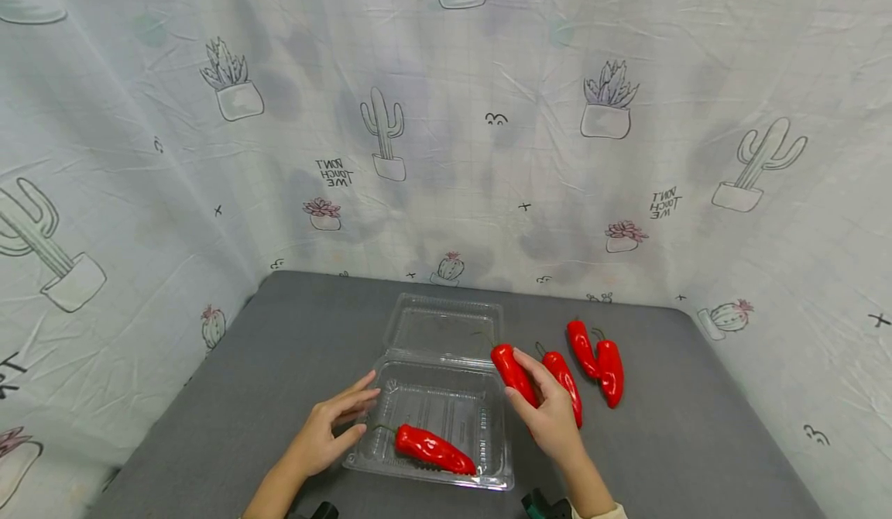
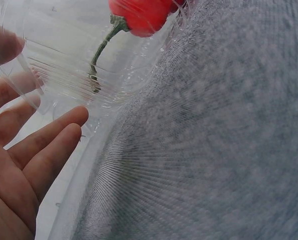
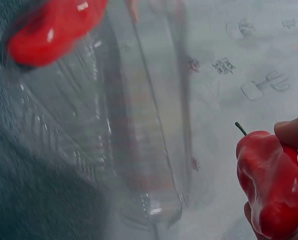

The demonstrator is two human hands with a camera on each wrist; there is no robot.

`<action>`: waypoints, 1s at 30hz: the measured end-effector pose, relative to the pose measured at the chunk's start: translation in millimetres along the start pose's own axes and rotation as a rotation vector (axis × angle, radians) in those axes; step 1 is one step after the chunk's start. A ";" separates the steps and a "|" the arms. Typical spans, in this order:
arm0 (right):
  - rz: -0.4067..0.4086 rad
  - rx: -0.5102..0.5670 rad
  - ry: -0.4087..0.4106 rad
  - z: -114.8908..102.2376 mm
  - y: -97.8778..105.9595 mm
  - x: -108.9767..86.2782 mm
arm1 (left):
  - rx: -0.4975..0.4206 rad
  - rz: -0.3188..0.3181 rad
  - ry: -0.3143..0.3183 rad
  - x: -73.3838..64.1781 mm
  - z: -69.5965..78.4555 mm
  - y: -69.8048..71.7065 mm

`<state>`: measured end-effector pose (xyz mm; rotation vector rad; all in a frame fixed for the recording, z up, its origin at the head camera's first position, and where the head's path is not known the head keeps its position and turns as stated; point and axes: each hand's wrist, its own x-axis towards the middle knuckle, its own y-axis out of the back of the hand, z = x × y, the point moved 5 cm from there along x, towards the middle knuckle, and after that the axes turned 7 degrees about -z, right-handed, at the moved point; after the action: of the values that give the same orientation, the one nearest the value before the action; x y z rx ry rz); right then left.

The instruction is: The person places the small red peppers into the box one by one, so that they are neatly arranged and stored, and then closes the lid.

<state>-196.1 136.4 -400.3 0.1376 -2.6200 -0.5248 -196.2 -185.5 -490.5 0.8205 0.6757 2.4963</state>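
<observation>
A clear plastic clamshell box (image 1: 446, 379) lies on the grey table with its lid (image 1: 446, 325) folded back, away from me. One red pepper (image 1: 433, 449) rests in the front of its base, green stem to the left. My left hand (image 1: 324, 426) is at the box's left edge, fingers spread and fairly straight; in the left wrist view the fingers (image 2: 53, 135) are right at the clear wall. My right hand (image 1: 554, 414) grips a second red pepper (image 3: 271, 185) between thumb and fingers, over the box's right edge, its stem pointing away from me.
To the right of the box lie three more red peppers: one (image 1: 564, 376) just behind the right hand, two others (image 1: 582, 348) side by side farther right. A white curtain (image 1: 488, 155) printed with cacti stands along the back and sides of the grey table (image 1: 662, 441).
</observation>
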 end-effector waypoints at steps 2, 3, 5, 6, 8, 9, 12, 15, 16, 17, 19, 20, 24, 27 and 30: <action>-0.018 0.000 0.008 -3.0 -4.4 -0.4 | 0.002 0.001 -0.005 0.0 0.2 0.0; -0.026 0.003 0.014 -3.3 -6.8 -0.5 | 0.003 0.002 -0.005 -0.1 0.2 -0.1; -0.041 0.008 0.030 -2.9 -11.7 -0.9 | 0.003 0.001 -0.009 -0.1 0.4 -0.3; -0.050 0.008 0.038 -1.9 -14.4 -1.0 | 0.004 0.001 -0.011 0.0 0.5 -0.4; -0.053 0.013 0.050 4.0 -19.5 -1.3 | 0.001 0.001 -0.010 -0.1 0.2 -0.6; -0.057 0.015 0.048 8.6 -22.2 -1.3 | -0.002 0.001 -0.009 -0.1 0.3 -0.6; -0.070 0.016 0.035 22.9 -29.1 -1.0 | -0.005 0.002 -0.008 -0.2 0.2 -0.4; -0.088 0.039 0.028 32.1 -34.1 0.1 | -0.005 0.002 -0.007 -0.3 0.4 -0.4; -0.094 0.045 0.031 33.0 -35.3 0.5 | -0.003 0.003 -0.008 -0.2 0.6 -0.4; -0.100 0.053 0.034 33.3 -36.5 0.9 | -0.002 0.003 -0.008 -0.1 0.7 -0.4; -0.114 0.063 0.046 33.3 -39.1 1.6 | 0.000 0.002 -0.007 0.1 1.0 -0.4; -0.119 0.061 0.048 33.0 -40.5 1.7 | 0.001 0.002 -0.007 0.3 1.1 -0.3; -0.131 0.041 0.048 28.7 -46.7 2.4 | 0.006 0.002 -0.009 0.6 1.1 0.0; -0.134 0.038 0.046 17.9 -49.7 3.0 | 0.007 0.003 -0.011 0.5 0.5 0.5; -0.151 0.045 0.061 4.7 -51.3 3.9 | 0.006 0.004 -0.011 0.2 -0.2 0.9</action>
<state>-201.4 89.9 -422.3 0.3620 -2.5759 -0.5047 -196.7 -186.1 -490.0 0.8376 0.6783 2.4930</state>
